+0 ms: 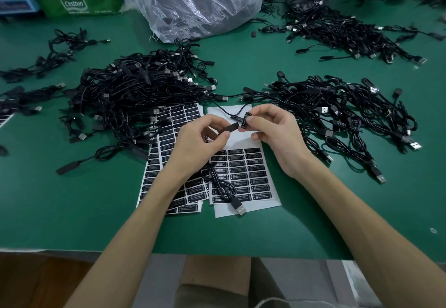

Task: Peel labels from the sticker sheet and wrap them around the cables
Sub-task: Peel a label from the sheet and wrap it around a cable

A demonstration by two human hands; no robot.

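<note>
Two sticker sheets lie on the green table: a fuller one [169, 119] on the left and a partly stripped one [243, 177] on the right, both carrying black labels. My left hand [195, 146] grips the black controller block [228, 128] of a cable [222, 187] whose wire and USB plug trail down over the right sheet. My right hand [272, 126] pinches a peeled black label [245, 120] between thumb and forefinger, right at the block's end.
Large piles of black cables lie to the left [135, 90] and right [337, 112], with more at the far right back [337, 30]. A clear plastic bag [200, 3] and a green carton [79, 3] stand at the back. The table's front edge runs near my body.
</note>
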